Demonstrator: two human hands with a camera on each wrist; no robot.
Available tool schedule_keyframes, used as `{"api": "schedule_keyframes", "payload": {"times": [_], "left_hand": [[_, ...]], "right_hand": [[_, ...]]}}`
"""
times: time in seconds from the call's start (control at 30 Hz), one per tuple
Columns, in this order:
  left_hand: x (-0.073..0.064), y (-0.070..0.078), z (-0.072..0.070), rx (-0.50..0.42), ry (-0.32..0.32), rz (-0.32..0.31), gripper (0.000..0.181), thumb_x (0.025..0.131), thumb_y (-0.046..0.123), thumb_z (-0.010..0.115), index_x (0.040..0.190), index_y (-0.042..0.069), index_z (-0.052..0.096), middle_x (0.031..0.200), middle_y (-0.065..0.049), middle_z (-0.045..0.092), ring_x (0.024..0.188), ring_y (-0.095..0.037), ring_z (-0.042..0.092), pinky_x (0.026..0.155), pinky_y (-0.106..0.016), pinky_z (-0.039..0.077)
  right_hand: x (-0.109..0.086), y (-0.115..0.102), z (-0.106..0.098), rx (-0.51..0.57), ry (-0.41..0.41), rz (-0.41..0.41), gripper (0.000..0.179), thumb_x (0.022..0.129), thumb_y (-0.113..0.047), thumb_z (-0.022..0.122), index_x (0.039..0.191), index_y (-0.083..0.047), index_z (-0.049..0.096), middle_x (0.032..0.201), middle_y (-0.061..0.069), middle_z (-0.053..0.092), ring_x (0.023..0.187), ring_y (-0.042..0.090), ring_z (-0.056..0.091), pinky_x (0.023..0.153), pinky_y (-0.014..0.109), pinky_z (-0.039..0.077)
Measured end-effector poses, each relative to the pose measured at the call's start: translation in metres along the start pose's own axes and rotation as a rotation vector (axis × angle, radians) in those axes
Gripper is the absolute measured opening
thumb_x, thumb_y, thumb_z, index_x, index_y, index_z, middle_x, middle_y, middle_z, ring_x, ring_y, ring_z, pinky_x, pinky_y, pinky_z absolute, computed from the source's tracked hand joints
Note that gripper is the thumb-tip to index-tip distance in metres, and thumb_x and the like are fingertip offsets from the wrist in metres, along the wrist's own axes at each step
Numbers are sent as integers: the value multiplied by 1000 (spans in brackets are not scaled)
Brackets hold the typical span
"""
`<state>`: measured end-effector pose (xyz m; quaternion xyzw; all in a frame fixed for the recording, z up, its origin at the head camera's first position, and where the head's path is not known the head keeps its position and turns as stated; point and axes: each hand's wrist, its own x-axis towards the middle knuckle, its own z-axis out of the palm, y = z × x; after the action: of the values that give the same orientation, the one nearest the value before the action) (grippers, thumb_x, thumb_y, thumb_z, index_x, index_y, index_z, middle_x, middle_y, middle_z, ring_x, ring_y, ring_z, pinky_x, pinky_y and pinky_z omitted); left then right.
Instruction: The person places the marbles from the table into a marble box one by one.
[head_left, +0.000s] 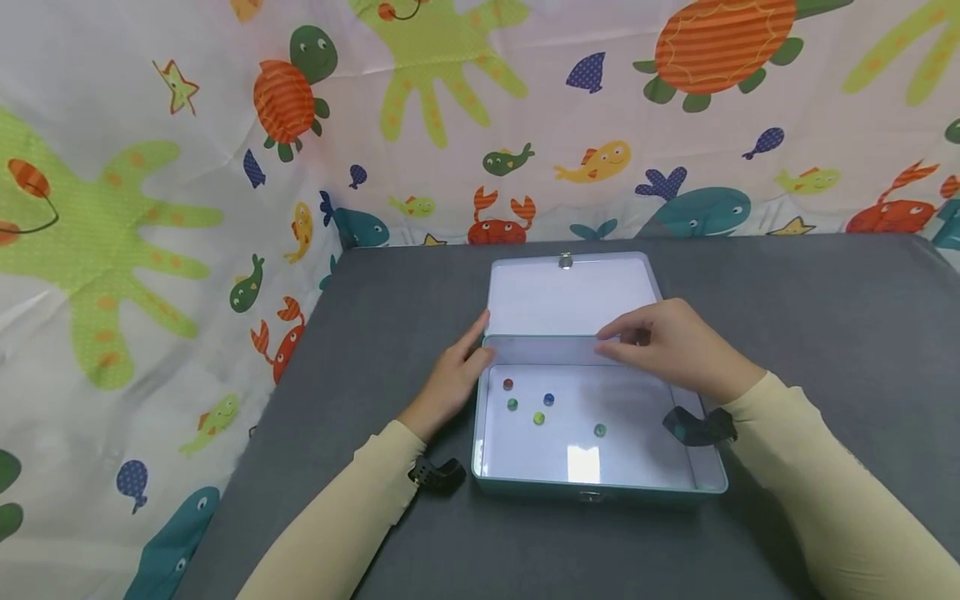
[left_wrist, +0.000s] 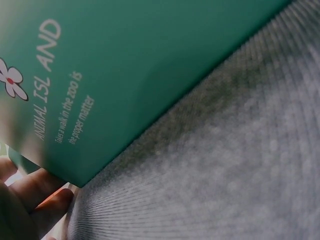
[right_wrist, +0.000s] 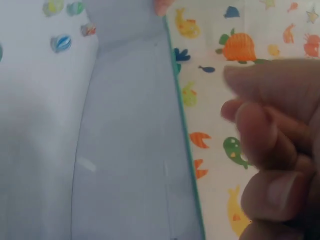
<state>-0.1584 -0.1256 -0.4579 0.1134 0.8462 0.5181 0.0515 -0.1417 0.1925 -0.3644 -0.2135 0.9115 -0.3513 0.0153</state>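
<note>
From the head view I see four marbles (head_left: 548,400) bunched toward ten o'clock in the tin box (head_left: 517,460). By the left wrist view, the left hand (left_wrist: 27,202) rests straightish fingers against a corner, probably steadying it. In the right wrist view, the right hand (right_wrist: 280,145) curls loosely near the one o'clock rim, holding nothing visible.

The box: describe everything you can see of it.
The box is shallow, rectangular, green outside and glossy whitish inside, and looks like painted metal. Its lid is open on the far side, a silvery clasp at its far edge, a catch on the front. One outer side bears a flower and ANIMAL ISLAND lettering. It rests on the grey table, five marbles on its floor. The left hand touches its left side near the far corner; the right hand is over it, contact unclear.
</note>
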Motion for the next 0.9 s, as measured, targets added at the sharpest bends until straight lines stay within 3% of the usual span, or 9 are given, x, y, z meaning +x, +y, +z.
{"api": "schedule_keyframes", "payload": {"times": [0.3,0.7,0.9], "left_hand": [[-1,2,0,2,14,-1,66,104,40,48,167,32,30,169,3,35,153,-22,37,123,-51,32],[-1,1,1,0,14,0,67,104,40,48,168,31,29,169,3,35,152,-25,38,122,-55,33],[-1,1,1,0,10,7,66,105,40,48,167,33,28,169,5,34,154,-23,35,123,-54,31]], "right_hand": [[-12,5,-17,-52,74,6,21,89,-15,84,109,-9,84,71,-2,64,68,18,55,55,27,45],[-35,29,-37,-81,96,101,24,92,-21,82,112,-7,82,87,3,76,72,18,59,58,26,50],[-46,41,-44,-89,66,147,29,94,-27,81,115,-6,81,94,5,78,73,17,60,58,27,52]]}}
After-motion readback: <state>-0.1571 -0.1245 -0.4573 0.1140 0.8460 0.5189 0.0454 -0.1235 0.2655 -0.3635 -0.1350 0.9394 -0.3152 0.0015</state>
